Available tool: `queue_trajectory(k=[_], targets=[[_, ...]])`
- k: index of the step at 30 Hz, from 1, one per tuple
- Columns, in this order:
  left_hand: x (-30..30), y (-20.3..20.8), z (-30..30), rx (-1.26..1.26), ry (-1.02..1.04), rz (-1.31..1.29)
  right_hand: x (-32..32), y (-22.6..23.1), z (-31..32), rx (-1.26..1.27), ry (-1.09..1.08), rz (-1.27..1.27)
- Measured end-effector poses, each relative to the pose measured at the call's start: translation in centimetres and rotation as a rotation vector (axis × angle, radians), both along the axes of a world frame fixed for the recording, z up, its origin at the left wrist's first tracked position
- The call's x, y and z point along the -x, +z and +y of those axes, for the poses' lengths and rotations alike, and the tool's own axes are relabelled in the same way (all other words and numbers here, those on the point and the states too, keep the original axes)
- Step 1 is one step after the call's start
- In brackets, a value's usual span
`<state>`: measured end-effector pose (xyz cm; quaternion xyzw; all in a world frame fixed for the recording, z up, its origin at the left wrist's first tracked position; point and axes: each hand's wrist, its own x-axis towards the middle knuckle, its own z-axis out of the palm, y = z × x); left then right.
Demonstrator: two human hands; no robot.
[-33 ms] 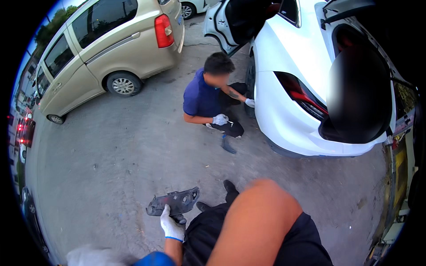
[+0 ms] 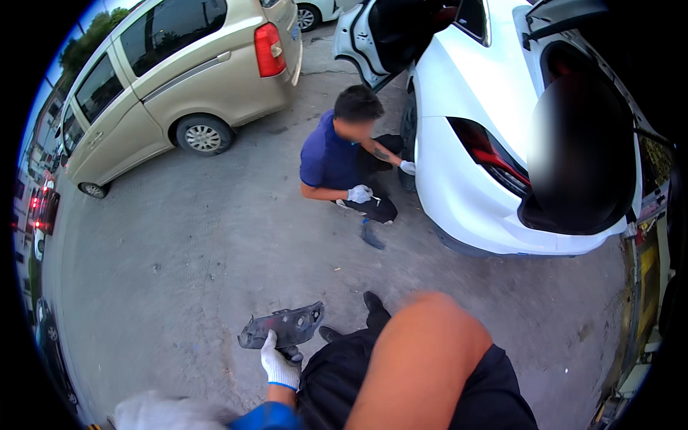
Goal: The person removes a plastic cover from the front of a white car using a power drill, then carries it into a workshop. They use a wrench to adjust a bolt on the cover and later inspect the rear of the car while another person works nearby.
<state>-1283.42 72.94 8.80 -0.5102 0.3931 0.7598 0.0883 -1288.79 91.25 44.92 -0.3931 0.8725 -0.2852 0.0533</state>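
My left hand, in a white knit glove with a blue cuff, grips the near edge of a dark plastic car part with holes in it. The thumb lies on top of the part, which is held out over the ground. My right arm is bent across my body, elbow forward. At the lower left edge a blurred pale glove, my right hand, is close to the camera. Its fingers cannot be made out, nor whether it holds anything.
A co-worker in gloves squats at the rear wheel of a white car, one hand on it, a small object in the other. A dark curved piece lies on the ground nearby. A beige van is parked at the far left.
The whole view has shifted very slightly. My left hand keeps its hold on the plastic part, and the co-worker stays at the wheel.
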Motion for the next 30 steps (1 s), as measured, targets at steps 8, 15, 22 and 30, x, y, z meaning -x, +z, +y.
queue_trajectory(k=[8,15,22,30], targets=[[0.9,-0.4,0.3,-0.028,0.006,-0.024,-0.3,0.3,0.3,0.013,-0.024,0.011],[-0.1,0.1,0.7,0.004,0.004,0.001,-0.5,1.9,0.8,0.111,-0.04,0.062],[0.3,-3.8,-1.8,0.037,-0.066,0.06,2.6,-3.3,2.8,0.182,-0.021,-0.147],[1.7,-4.4,-0.6,-0.198,0.086,0.185,3.8,-13.8,7.0,0.021,-0.086,-0.443]])
